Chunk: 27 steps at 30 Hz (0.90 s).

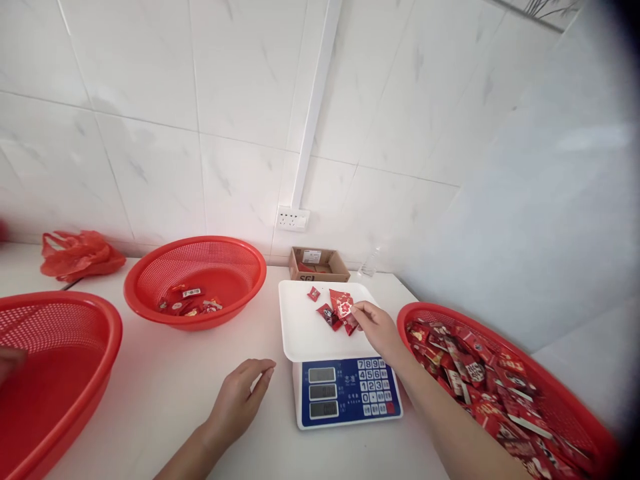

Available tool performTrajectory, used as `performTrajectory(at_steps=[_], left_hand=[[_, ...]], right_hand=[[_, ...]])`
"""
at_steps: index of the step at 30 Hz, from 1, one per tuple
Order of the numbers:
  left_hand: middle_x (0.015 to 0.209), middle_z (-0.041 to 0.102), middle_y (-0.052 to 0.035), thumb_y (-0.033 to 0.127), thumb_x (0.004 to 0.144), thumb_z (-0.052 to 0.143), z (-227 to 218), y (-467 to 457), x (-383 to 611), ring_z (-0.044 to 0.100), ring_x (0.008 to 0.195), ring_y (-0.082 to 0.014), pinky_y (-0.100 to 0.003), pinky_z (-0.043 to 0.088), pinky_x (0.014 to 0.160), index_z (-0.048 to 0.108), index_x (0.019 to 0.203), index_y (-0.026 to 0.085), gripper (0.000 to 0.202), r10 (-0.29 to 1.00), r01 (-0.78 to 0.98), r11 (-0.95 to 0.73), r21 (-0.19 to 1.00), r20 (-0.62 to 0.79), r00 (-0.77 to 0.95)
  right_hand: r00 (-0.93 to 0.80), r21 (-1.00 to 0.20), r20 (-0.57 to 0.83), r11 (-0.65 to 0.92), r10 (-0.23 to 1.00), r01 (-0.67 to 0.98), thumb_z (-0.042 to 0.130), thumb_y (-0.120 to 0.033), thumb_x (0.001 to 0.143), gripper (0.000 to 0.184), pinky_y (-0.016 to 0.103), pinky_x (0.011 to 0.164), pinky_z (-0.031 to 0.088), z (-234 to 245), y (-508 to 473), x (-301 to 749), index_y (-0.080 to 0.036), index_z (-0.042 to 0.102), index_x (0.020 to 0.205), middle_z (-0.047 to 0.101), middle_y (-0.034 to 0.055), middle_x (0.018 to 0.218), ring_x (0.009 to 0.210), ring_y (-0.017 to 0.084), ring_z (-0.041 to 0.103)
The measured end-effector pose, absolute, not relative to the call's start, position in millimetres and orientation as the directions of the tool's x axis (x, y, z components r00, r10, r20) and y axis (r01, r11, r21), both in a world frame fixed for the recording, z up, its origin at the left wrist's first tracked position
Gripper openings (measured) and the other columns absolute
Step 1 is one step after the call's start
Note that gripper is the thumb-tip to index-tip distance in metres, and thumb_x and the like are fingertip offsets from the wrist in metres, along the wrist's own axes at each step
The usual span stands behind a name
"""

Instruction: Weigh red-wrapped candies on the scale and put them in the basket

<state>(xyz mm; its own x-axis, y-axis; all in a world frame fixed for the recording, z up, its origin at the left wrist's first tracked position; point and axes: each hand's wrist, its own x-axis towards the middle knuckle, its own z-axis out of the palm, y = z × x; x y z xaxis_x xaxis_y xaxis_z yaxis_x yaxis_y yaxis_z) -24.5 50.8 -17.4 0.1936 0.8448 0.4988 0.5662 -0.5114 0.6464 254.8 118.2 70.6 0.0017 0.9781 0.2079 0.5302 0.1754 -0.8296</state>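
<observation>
— Left hand [239, 399]: holding anything?
— Nothing visible; thumb and forefinger nearly together, just left of the scale [350, 410]. Hard to tell whether touching the table [165, 380].
— And the held packet [343, 303]?
— Over the white pan [300, 330], pinched at its right edge between thumb and fingers of the right hand [375, 325]. Touching the loose packets [327, 315] below or just above: impossible to tell.
— Handling?
— Probably light, with a thin, flexible, slightly slick wrapper; contents perhaps crushable. Best gripped by an edge or corner, sparing the middle.
— Around, from the left?
— Another person's hand [10, 361] over the left basket [113, 353], mostly out of view; farther back, a crumpled red bag [83, 255]; then the middle basket [257, 277], with a few packets inside; a cardboard box [327, 275] just behind the pan; a clear plastic object [369, 263]; finally the right basket [420, 310], heaped with packets.
— In the way?
— Loose packets crowded beneath the held one; right forearm across the pan's near right corner.
</observation>
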Motion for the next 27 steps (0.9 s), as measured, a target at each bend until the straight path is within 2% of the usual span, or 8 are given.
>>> performTrajectory(at_steps=[3,8,10,13,16,20,23,27], left_hand=[[0.082,0.07,-0.0022,0.028,0.089,0.043,-17,51,-23,0.066,0.075,-0.0155,-0.025,0.053,0.066,0.063,0.093,0.024,0.021,0.847,0.564,-0.511,0.649,0.494,0.197],[0.082,0.069,-0.0013,0.027,0.089,0.043,-19,51,-23,0.065,0.074,-0.0146,-0.024,0.053,0.066,0.063,0.092,0.024,0.021,0.848,0.558,-0.513,0.653,0.488,0.208],[0.083,0.069,-0.0018,0.028,0.09,0.042,-20,51,-23,0.065,0.076,-0.015,-0.025,0.053,0.067,0.063,0.093,0.024,0.022,0.851,0.556,-0.51,0.657,0.477,0.218],[0.085,0.07,-0.0029,0.028,0.09,0.041,-21,51,-23,0.065,0.077,-0.0158,-0.026,0.053,0.068,0.063,0.094,0.024,0.022,0.854,0.553,-0.508,0.661,0.47,0.222],[0.085,0.07,-0.0029,0.027,0.089,0.043,-20,51,-22,0.066,0.077,-0.0155,-0.025,0.053,0.069,0.063,0.094,0.024,0.021,0.847,0.548,-0.517,0.657,0.486,0.216],[0.084,0.07,-0.0018,0.026,0.089,0.044,-19,50,-22,0.066,0.076,-0.0146,-0.024,0.053,0.068,0.064,0.093,0.024,0.02,0.844,0.553,-0.521,0.65,0.489,0.221],[0.083,0.07,-0.0016,0.025,0.089,0.044,-18,49,-22,0.066,0.076,-0.0146,-0.024,0.053,0.068,0.063,0.093,0.024,0.02,0.842,0.555,-0.526,0.644,0.488,0.232],[0.084,0.07,-0.0006,0.025,0.089,0.044,-18,49,-22,0.066,0.077,-0.0141,-0.023,0.053,0.068,0.063,0.093,0.025,0.02,0.849,0.563,-0.513,0.648,0.479,0.223]], right_hand=[[-0.023,-0.828,0.164,0.15,0.986,0.54,0.042,-0.043,0.078,0.026,0.026,0.058,0.043,70,113,256,-0.022,0.052,0.067,0.059,-0.0001,0.064,0.062,0.015,0.054],[-0.015,-0.585,0.023,0.026,1.0,0.81,0.045,-0.035,0.074,0.017,0.028,0.056,0.039,60,114,272,-0.022,0.053,0.065,0.056,-0.0016,0.061,0.059,0.016,0.053],[0.056,-0.498,0.117,0.01,0.991,0.867,0.045,-0.031,0.073,0.014,0.03,0.06,0.041,57,117,275,-0.023,0.056,0.078,0.059,0.0004,0.071,0.066,0.018,0.055],[0.005,-0.4,0.298,0.121,0.954,0.908,0.042,-0.028,0.076,0.03,0.035,0.081,0.043,54,125,267,-0.021,0.055,0.103,0.059,0.0077,0.103,0.095,0.022,0.055],[-0.137,-0.337,0.232,0.212,0.963,0.917,0.045,-0.042,0.08,0.05,0.046,0.102,0.027,50,134,249,-0.021,0.046,0.126,0.039,0.0113,0.137,0.128,0.027,0.03],[-0.159,-0.224,0.011,0.157,0.987,0.962,0.041,-0.063,0.079,0.071,0.061,0.103,0.004,47,152,228,-0.032,0.025,0.14,0.006,0.006,0.151,0.136,0.031,-0.004],[-0.182,-0.192,-0.017,0.175,0.983,0.966,0.038,-0.071,0.076,0.073,0.061,0.102,0.001,49,168,222,-0.036,0.026,0.139,0.005,0.0041,0.151,0.135,0.032,-0.008],[-0.214,-0.184,-0.056,0.2,0.975,0.962,0.039,-0.07,0.076,0.071,0.059,0.102,0.011,53,180,218,-0.037,0.03,0.138,0.02,0.0028,0.148,0.135,0.033,0.002]])
